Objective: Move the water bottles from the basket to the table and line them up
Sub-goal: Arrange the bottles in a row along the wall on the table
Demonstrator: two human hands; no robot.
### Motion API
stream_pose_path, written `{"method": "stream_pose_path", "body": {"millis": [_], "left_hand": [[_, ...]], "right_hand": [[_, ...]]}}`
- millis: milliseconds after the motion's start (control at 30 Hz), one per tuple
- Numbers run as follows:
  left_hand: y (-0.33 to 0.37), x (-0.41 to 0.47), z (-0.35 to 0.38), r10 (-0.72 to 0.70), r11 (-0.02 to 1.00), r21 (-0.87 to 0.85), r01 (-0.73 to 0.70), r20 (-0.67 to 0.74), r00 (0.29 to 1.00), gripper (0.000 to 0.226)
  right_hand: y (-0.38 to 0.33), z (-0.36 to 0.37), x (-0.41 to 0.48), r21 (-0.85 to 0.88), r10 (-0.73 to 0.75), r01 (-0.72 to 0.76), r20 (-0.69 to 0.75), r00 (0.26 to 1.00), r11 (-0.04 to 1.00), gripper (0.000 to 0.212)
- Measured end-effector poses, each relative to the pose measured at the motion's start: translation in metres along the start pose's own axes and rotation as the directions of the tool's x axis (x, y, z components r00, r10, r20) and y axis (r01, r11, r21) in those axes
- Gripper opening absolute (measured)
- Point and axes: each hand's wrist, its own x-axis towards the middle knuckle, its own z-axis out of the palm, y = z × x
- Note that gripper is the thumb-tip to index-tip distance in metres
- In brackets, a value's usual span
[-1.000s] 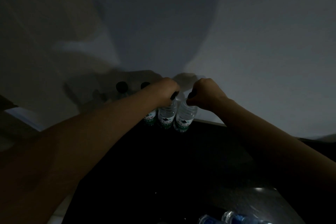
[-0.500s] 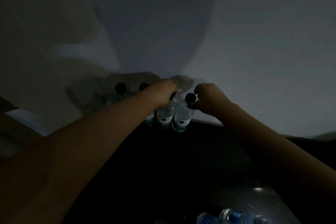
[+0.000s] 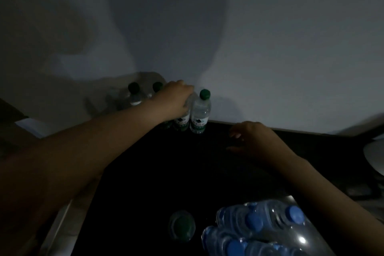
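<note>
A row of clear, green-capped water bottles stands at the far edge of the dark table [image 3: 207,172], against the wall. The rightmost bottle [image 3: 200,112] stands free. My left hand [image 3: 176,100] grips the top of the bottle [image 3: 182,122] beside it. Two more green caps [image 3: 134,87] show behind my left forearm. My right hand [image 3: 255,141] hovers over the table to the right of the row, fingers loosely spread, holding nothing. One more green-capped bottle [image 3: 182,226] stands close to me. No basket is discernible in the dark.
A shrink-wrapped pack of blue-capped bottles [image 3: 270,228] lies at the near right. A pale wall [image 3: 270,48] rises right behind the row. A pale rounded object [image 3: 376,154] sits at the right edge. The scene is very dim.
My right hand has let go of the rightmost bottle and drawn back to the right and towards me. My left hand stays on its bottle. The view has tilted down, showing the near bottles.
</note>
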Motion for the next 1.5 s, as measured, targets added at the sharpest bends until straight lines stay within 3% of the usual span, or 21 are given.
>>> {"method": "stream_pose_path", "body": {"millis": [167,267,700,1133,1500], "left_hand": [[0.027,-0.067,0.008,0.081,0.989,-0.131,-0.074,0.049,0.995,0.026],[0.036,-0.1,0.017,0.075,0.991,-0.118,-0.06,0.125,0.989,0.032],[0.07,-0.201,0.065,0.015,0.964,-0.262,0.042,0.212,0.977,0.044],[0.083,-0.206,0.077,0.021,0.965,-0.26,0.041,0.23,0.973,0.037],[0.067,-0.176,0.066,-0.038,0.959,-0.269,0.092,0.199,0.979,0.021]], "right_hand": [[-0.002,0.017,-0.053,0.049,-0.019,0.02,-0.016,1.0,0.999,0.038],[-0.002,0.026,-0.081,0.062,-0.035,0.035,-0.002,0.999,0.997,0.037],[0.011,0.058,-0.131,0.041,-0.034,0.033,0.022,0.999,0.999,0.044],[0.022,0.085,-0.123,0.023,-0.05,0.049,0.033,0.998,0.999,0.037],[0.024,0.069,-0.116,0.11,-0.028,0.031,-0.023,0.999,0.993,0.023]]}}
